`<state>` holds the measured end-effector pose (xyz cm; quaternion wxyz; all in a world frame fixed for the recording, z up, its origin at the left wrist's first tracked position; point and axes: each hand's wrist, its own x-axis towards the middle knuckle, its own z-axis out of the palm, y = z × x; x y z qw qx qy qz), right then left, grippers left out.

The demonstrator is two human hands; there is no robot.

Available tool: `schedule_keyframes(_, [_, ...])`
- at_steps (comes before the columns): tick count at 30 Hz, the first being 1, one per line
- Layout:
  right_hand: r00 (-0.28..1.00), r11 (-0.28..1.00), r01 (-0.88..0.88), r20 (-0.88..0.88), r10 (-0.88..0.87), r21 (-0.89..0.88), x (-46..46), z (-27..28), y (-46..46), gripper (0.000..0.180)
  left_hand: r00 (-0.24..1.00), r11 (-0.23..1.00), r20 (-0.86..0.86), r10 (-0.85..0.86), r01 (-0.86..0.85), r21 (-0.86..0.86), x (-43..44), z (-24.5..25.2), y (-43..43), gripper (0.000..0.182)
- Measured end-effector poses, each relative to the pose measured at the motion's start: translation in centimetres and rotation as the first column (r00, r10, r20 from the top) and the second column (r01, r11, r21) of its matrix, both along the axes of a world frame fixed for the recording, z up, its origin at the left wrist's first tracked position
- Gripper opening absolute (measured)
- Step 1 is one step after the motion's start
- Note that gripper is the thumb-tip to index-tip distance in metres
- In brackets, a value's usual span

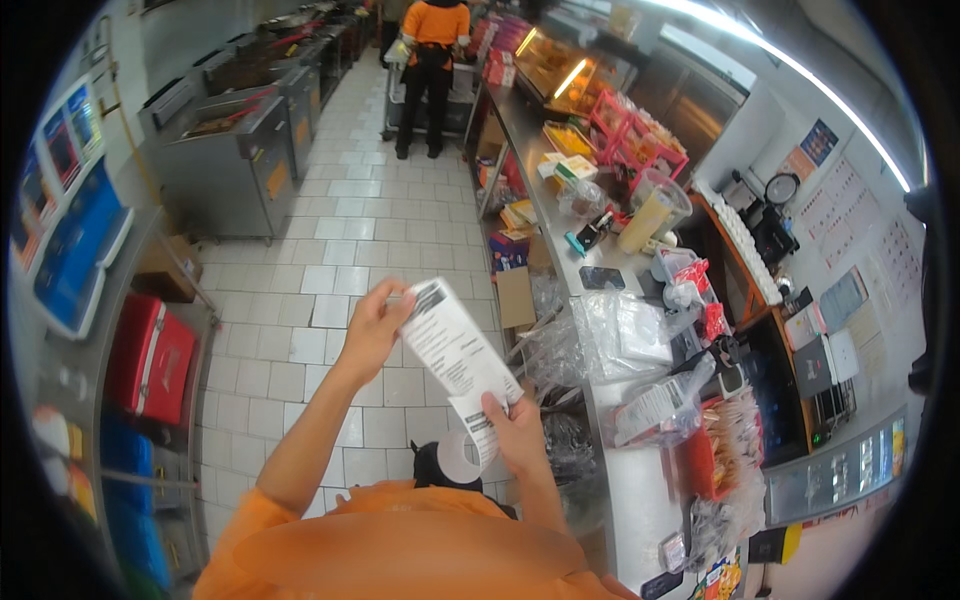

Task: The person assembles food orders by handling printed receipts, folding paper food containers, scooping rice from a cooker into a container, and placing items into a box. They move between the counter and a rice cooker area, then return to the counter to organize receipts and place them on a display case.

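Note:
A long printed paper receipt (pixel 450 337) is stretched between my two hands, over the tiled floor. My left hand (pixel 377 322) pinches its upper left corner between thumb and fingers. Lower down, my right hand (pixel 517 431) grips the strip near a fold, and the loose end curls towards my orange shirt. The receipt bears printed writing. On the counter to my right, clear plastic bags (pixel 622 334) lie flat. Nearer to me a clear bag (pixel 656 409) holds a package with a printed slip on it.
The steel counter (pixel 622 495) runs along my right, bearing a smartphone (pixel 602 277), a red basket of packets (pixel 720 450) and pink baskets (pixel 637 135). Fryers (pixel 225 142) and a shelf with a red cooler box (pixel 150 356) line the left. A person (pixel 433 67) stands far down the tiled aisle (pixel 330 247).

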<state>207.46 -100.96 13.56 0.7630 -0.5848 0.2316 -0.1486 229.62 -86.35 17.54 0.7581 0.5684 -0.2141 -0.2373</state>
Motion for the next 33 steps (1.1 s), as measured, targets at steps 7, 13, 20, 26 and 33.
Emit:
schedule_keyframes(7, [0.996,0.99,0.074,0.064,-0.067,-0.12,22.2,-1.4,-13.3,0.034,0.934,0.999,0.356,-0.026,0.012,0.041,21.8,3.6,-17.6,0.032])
schedule_keyframes(13, [0.995,0.999,-0.02,0.096,0.024,-0.044,44.2,-0.3,-22.2,0.038,0.973,0.997,0.222,0.062,-0.071,0.032,37.7,3.0,-25.4,0.099])
schedule_keyframes(20, [0.963,0.96,-0.249,0.074,0.259,-0.124,65.8,-2.3,-32.8,0.034,0.944,0.982,0.275,0.181,-0.156,-0.109,60.3,2.1,-31.4,0.105])
schedule_keyframes(26, [0.994,0.992,-0.106,0.002,0.106,-0.073,78.9,-2.5,-44.3,0.026,0.964,0.989,0.266,0.015,0.025,-0.148,79.0,2.8,-44.5,0.093])
schedule_keyframes(33, [0.911,0.913,0.408,-0.048,-0.409,-0.027,85.2,-0.1,-57.1,0.021,0.892,0.91,0.263,-0.367,0.403,-0.096,93.9,5.5,-66.3,0.09])
